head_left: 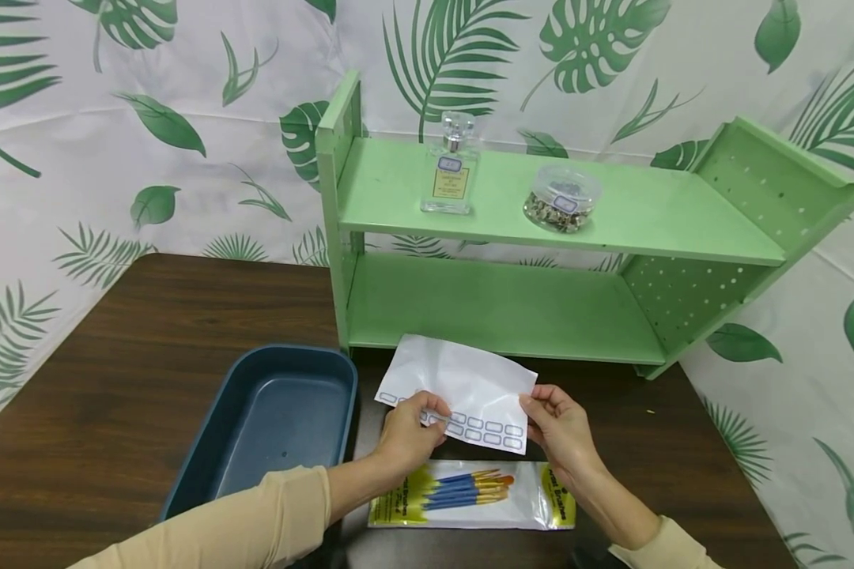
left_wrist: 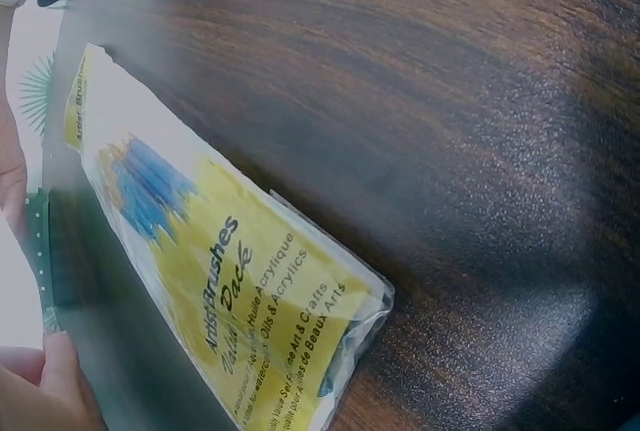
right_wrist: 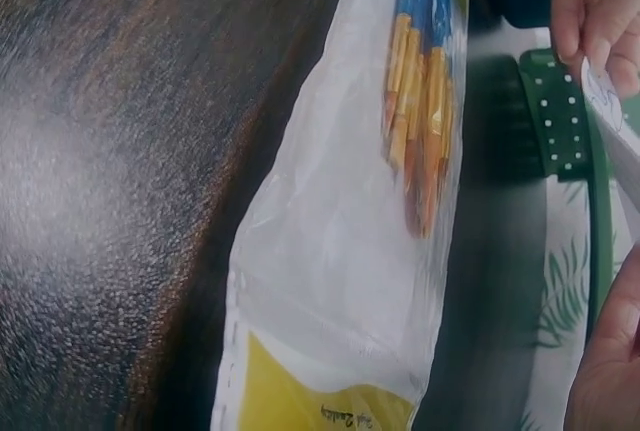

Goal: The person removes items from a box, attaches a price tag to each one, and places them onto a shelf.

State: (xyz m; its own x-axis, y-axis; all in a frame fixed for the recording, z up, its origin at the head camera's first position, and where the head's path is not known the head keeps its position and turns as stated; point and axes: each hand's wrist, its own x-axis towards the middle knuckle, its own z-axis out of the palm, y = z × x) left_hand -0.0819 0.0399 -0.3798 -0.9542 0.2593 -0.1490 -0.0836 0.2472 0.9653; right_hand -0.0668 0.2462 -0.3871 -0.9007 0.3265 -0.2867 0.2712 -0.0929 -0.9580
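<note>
A white sheet of labels (head_left: 462,375), with rows of small blue-framed stickers along its near edge, is held up above the table. My left hand (head_left: 409,435) pinches with thumb and forefinger at the sticker rows. At the sheet's right edge my right hand (head_left: 561,431) grips it between thumb and fingers. In the right wrist view the left hand's fingertips (right_wrist: 570,46) meet at the sheet's edge. Just below the hands lies a clear pack of artist brushes (head_left: 473,494), flat on the table; its yellow printed end shows large in the left wrist view.
A blue-grey plastic bin (head_left: 209,442) stands left of the left arm. Behind the sheet is a green two-tier shelf (head_left: 498,300). Its top board bears a glass perfume bottle (head_left: 451,170) and a round clear jar (head_left: 562,201), each with a blue-framed label.
</note>
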